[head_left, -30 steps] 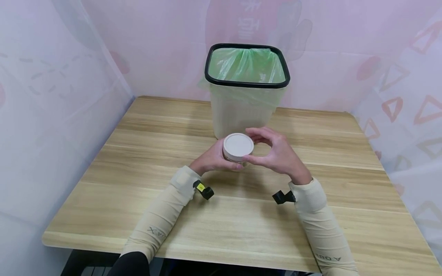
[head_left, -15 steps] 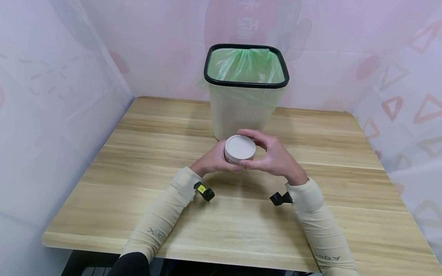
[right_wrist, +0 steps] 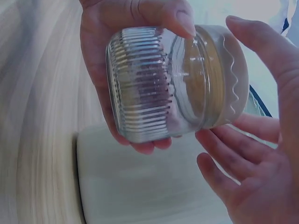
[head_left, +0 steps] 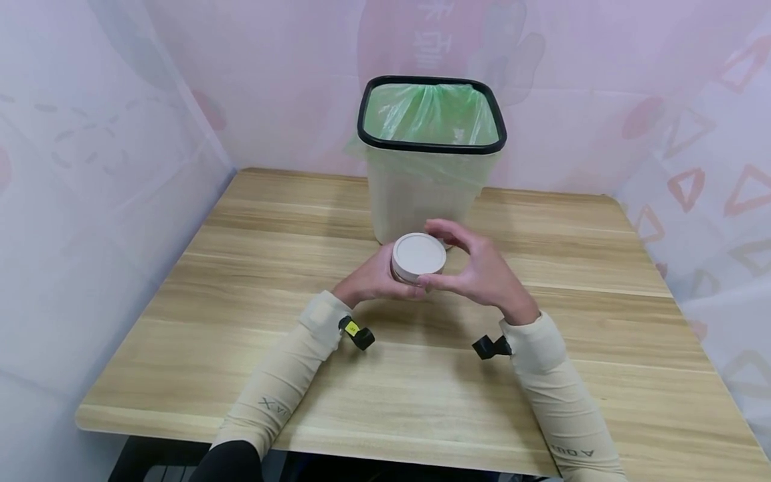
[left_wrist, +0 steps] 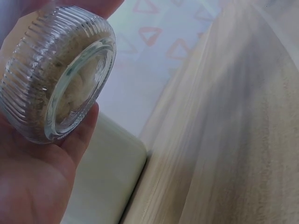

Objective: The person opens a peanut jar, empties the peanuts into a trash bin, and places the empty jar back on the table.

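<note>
A ribbed glass jar [right_wrist: 145,88] with a pale screw lid [head_left: 419,256] is held above the table, in front of the bin. My left hand [head_left: 381,276] grips the glass body, thumb on the near side and fingers behind. In the left wrist view the clear base of the jar [left_wrist: 35,88] faces the camera. Around the lid's right side, my right hand [head_left: 482,271] is loosely spread. Its thumb rests at the near edge of the lid, while the forefinger stands off the far edge. In the right wrist view several fingers lie close beneath the lid.
A pale bin [head_left: 409,194] with a black rim and green liner stands at the back of the wooden table [head_left: 271,268], just behind the hands. Patterned cloth walls [head_left: 271,87] enclose the back and sides. Black wrist cameras [head_left: 490,347] sit on both sleeves.
My right fingers first closed round the lid, then spread away from its far edge again. The left hand and jar have shifted only slightly.
</note>
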Demonstrator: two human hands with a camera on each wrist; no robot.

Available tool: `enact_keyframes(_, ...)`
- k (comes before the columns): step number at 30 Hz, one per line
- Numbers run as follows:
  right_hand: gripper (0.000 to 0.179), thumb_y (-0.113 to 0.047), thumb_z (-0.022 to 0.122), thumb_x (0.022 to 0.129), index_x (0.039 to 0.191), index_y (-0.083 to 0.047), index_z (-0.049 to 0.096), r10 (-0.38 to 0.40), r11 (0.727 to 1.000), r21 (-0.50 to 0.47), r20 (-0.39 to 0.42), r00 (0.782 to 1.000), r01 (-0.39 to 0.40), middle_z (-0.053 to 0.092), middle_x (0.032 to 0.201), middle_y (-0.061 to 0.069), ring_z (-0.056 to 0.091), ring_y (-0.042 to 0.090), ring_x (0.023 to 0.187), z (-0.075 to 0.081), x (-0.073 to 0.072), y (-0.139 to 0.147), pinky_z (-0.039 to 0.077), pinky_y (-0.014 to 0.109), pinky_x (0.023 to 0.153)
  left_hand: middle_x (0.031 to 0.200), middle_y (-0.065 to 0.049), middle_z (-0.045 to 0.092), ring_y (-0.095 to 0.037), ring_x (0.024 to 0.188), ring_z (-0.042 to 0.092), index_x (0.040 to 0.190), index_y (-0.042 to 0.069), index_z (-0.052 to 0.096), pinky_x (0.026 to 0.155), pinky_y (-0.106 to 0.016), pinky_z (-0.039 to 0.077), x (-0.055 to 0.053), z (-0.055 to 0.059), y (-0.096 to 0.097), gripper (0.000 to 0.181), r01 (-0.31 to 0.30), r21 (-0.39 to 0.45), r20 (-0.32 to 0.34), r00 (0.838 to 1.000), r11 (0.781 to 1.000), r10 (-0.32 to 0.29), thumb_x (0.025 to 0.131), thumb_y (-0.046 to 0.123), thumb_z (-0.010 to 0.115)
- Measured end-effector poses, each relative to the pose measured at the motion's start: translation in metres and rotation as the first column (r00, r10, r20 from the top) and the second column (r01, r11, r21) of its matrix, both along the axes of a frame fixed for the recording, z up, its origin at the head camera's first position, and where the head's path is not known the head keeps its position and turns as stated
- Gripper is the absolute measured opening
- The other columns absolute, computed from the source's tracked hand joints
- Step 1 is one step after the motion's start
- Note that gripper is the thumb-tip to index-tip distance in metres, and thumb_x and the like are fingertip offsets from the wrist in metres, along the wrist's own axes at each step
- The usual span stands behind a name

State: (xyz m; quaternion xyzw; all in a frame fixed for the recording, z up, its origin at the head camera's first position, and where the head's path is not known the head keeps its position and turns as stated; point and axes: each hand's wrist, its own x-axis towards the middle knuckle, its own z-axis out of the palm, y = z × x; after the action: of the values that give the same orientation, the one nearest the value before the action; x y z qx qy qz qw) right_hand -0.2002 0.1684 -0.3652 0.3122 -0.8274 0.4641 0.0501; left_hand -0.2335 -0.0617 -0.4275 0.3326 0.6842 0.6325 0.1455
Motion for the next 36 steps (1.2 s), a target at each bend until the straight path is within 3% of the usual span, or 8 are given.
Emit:
enact_keyframes(9,0.075,-0.024,0.102,0.068,0.131,-0.004,0.065,-0.101,0.994,0.036,-0.013,0.995,0.101,0.067,0.121,0.006,0.065,0.017,0.105,-0.0006,0.0022,-0.0004,0.058,0.041,0.101,0.137,-0.013,0.066,-0.023,0.124,0.063,0.148,0.006,0.051,0.116,-0.042,0.047,0.0004,0.0011,-0.0019,0.084,-0.006,0.002,0.014,1.0,1.0,0.006,0.074,0.011,0.091)
enact_keyframes(16,0.07,-0.026,0.102,0.068,0.126,-0.007,0.067,-0.102,0.993,0.054,-0.038,0.994,0.104,0.066,0.119,0.005,0.065,0.016,0.106,-0.0018,0.0028,-0.002,0.059,0.046,0.098,0.136,-0.013,0.066,-0.022,0.124,0.063,0.147,0.006,0.052,0.116,-0.041,0.048,0.0015,0.0021,-0.0011,0.084,-0.029,-0.025,-0.01,1.0,0.999,0.029,0.073,0.015,0.089)
enact_keyframes(24,0.071,-0.023,0.1,0.07,0.132,-0.008,0.068,-0.053,0.998,0.027,-0.039,0.998,0.054,0.068,0.122,0.005,0.065,0.016,0.109,0.0004,0.0013,-0.0001,0.059,0.041,0.103,0.137,-0.014,0.065,-0.022,0.125,0.063,0.148,0.007,0.051,0.117,-0.042,0.047,0.0005,0.0009,-0.0017,0.086,-0.02,0.004,0.001,1.0,1.0,0.02,0.073,0.013,0.091)
enact_keyframes(32,0.071,-0.01,0.096,0.076,0.14,-0.004,0.064,0.031,0.999,-0.034,0.021,0.999,-0.031,0.071,0.132,0.01,0.069,0.021,0.114,0.0013,-0.0013,0.0042,0.055,0.042,0.109,0.137,-0.015,0.064,-0.022,0.125,0.062,0.148,0.005,0.05,0.119,-0.045,0.045,-0.0009,-0.0014,-0.0023,0.098,-0.019,0.035,0.025,1.0,0.999,0.019,0.069,0.037,0.099)
enact_keyframes(36,0.072,-0.009,0.093,0.079,0.143,-0.003,0.061,0.066,0.997,-0.044,0.068,0.996,-0.063,0.069,0.139,0.01,0.069,0.022,0.122,0.0027,-0.0015,0.0063,0.053,0.039,0.113,0.138,-0.016,0.064,-0.022,0.125,0.062,0.148,0.004,0.05,0.119,-0.047,0.045,-0.0004,-0.001,-0.0019,0.099,-0.022,0.039,0.036,0.999,0.999,0.021,0.069,0.038,0.099)
